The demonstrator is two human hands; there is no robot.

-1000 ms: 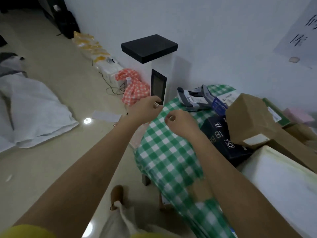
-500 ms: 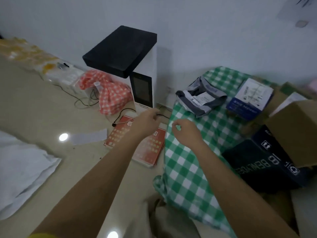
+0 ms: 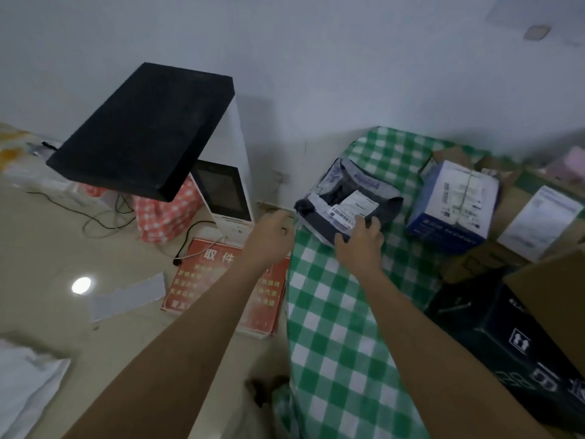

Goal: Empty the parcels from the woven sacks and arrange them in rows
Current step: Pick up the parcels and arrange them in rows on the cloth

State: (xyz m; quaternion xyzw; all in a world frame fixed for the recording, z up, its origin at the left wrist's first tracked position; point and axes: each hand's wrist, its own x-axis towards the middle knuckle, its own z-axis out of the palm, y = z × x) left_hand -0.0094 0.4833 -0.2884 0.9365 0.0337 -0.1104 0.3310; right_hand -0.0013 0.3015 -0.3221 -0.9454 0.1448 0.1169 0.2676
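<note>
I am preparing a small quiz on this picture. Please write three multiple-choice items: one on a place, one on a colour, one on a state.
1. Where does the grey parcel lie?
A. on the checked cloth
B. on the bare floor
C. on the black-topped machine

2. Which colours has the cloth under it?
A. red and white
B. green and white
C. blue and yellow

3. What does the right hand do?
A. hangs idle
B. touches the parcel's near edge
C. holds a blue box

Answers: 1 A, the parcel rests on the checks. 2 B, green and white squares. 3 B, its fingers reach onto the parcel; a closed grip cannot be told.
</note>
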